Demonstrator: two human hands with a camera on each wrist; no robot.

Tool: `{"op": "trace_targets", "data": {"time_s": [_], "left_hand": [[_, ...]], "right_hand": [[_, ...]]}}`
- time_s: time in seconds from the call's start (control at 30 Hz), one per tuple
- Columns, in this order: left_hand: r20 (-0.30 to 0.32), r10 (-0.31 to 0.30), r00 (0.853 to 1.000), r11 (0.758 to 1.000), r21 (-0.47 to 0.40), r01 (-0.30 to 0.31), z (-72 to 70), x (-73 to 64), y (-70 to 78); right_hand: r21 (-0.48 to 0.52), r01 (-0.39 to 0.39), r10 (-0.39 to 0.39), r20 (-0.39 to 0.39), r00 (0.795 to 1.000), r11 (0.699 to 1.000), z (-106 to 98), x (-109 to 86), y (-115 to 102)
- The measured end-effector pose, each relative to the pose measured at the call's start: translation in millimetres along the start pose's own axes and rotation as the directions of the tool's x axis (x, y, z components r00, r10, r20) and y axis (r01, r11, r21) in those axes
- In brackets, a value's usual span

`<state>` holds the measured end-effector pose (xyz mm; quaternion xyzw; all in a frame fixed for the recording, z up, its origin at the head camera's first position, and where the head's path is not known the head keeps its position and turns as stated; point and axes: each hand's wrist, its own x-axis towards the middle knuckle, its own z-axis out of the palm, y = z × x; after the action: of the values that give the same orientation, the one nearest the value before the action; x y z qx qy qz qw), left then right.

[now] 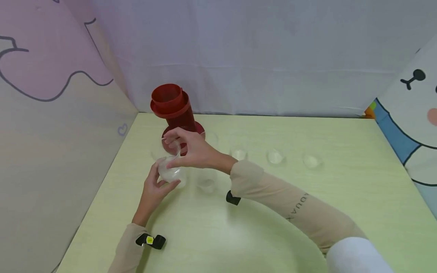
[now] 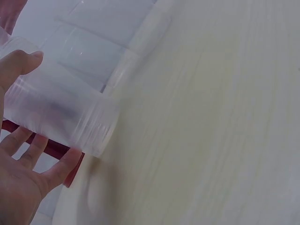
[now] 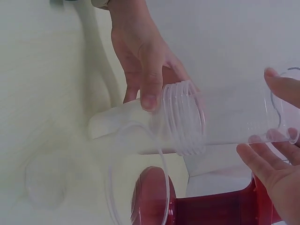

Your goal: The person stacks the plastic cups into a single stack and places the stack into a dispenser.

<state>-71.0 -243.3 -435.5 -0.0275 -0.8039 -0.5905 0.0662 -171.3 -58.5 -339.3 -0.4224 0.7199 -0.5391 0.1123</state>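
My left hand (image 1: 153, 195) grips a stack of nested clear plastic cups (image 3: 183, 119) just below their bunched rims. The stack tapers toward the table, and its exact number is hard to tell. Above it my right hand (image 1: 196, 149) holds a clear cup (image 3: 229, 115) near its upper end, thumb on one side and fingers on the other. That cup lines up with the stack, its lower end at the stacked rims; how deep it sits inside I cannot tell. Close behind the hands stands a dark red plastic stand (image 1: 181, 117) with a round base and a cup-shaped top.
Several clear cups stand on the pale table (image 1: 273, 220), faint against it: one cup (image 1: 206, 184) right of the stack, others, such as this cup (image 1: 275, 156), in a row further right. A white cloth backdrop (image 1: 256, 57) hangs behind; a printed panel (image 1: 51, 151) borders the left.
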Motion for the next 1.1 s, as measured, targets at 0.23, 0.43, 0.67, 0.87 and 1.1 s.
{"op": "trace_targets", "data": {"time_s": [0.23, 0.43, 0.67, 0.87, 1.1], "left_hand": [[0.005, -0.004, 1.0, 1.0, -0.005, 0.004, 0.9, 0.0, 1.5], [-0.002, -0.018, 1.0, 1.0, -0.02, 0.018, -0.1, 1.4, -5.9], [0.002, 0.022, 1.0, 0.999, -0.041, -0.022, -0.5, 4.8, -28.4], [0.009, 0.033, 0.999, 0.998, -0.048, -0.033, -0.7, 5.4, -30.3], [0.005, -0.011, 1.0, 1.0, -0.028, 0.012, 0.0, 1.8, -7.6]], "right_hand": [[-0.058, -0.063, 0.067, 0.067, 0.996, 0.996, 9, 0.8, 2], [-0.144, -0.073, 0.09, 0.111, 0.99, 0.987, 17, -0.1, 6], [-0.266, -0.138, 0.182, 0.151, 0.972, 0.954, 19, -1.7, 9], [-0.312, -0.133, 0.193, 0.171, 0.966, 0.941, 18, -1.2, 10], [-0.382, -0.124, 0.219, 0.216, 0.952, 0.916, 19, -1.0, 12]]}}
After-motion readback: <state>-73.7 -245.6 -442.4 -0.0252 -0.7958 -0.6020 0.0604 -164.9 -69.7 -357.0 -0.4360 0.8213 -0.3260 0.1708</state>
